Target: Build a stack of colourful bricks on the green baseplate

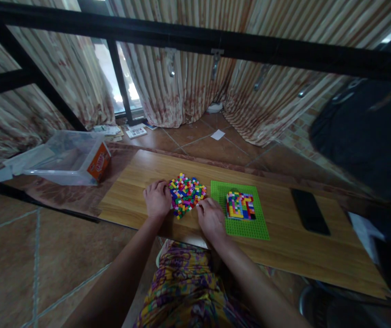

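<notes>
A heap of small multicoloured toy bricks lies loose on the wooden board between my two hands. My left hand rests at the heap's left edge, palm down, fingers loosely bent and apart, with no brick visible in it. At the lower right edge of the heap is my right hand, thumb and forefinger pinched together. A small whitish spot shows at those fingertips, too small to name surely. Right of that hand, a block of joined bricks in many colours sits on a green studded baseplate.
A black phone lies toward the right of the wooden board. On the left stands a clear plastic bin with an orange label. A dark metal rail crosses above, in front of striped curtains. Papers lie on the floor.
</notes>
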{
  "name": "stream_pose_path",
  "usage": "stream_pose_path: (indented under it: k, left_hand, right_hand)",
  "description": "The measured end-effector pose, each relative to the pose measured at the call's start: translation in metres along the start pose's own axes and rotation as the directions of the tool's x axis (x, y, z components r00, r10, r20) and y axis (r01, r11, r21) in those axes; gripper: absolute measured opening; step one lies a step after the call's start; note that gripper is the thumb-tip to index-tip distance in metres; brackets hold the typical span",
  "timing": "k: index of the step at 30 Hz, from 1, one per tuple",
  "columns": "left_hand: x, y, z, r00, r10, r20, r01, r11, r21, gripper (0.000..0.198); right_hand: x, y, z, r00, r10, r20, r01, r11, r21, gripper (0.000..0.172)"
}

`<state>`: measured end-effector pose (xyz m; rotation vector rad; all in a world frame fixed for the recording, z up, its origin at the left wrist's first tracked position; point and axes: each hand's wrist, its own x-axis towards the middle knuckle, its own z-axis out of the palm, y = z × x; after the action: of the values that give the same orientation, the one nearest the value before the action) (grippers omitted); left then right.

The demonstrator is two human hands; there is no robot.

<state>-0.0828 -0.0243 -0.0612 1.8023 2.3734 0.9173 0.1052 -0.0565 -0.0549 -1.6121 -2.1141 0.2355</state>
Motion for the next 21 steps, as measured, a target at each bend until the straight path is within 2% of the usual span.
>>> stream_pose_path:
  k: [4,7,11,14,21]
  left_hand:
    - [0.0,-0.001,0.0,1.0,0.001,-0.003,-0.001,1.0,-0.002,0.026]
    - [0.001,0.0,-0.001,1.0,-0.002,0.004,0.002,1.0,0.0,0.027]
    - [0.001,0.0,-0.001,1.0,0.005,0.006,-0.005,1.0,-0.009,0.027]
    - [0.001,-0.001,-0.001,1.0,0.002,0.004,-0.002,1.0,-0.014,0.027]
    - [0.0,-0.001,0.0,1.0,0.001,0.004,-0.001,1.0,-0.01,0.027]
  right_hand:
    - [0.0,-0.001,0.0,1.0,0.016,0.005,-0.017,1.0,0.013,0.016]
    - [-0.004,-0.001,-0.003,0.999,0.035,-0.014,-0.034,0.994,0.101,0.018]
    - [-0.012,0.005,-0.017,0.993,0.108,-0.055,-0.088,0.957,0.275,0.019]
    - [-0.015,0.014,-0.032,0.984,0.152,-0.093,-0.112,0.933,0.341,0.018]
    - [-0.005,0.042,-0.061,0.97,0.114,-0.216,-0.068,0.975,0.21,0.024]
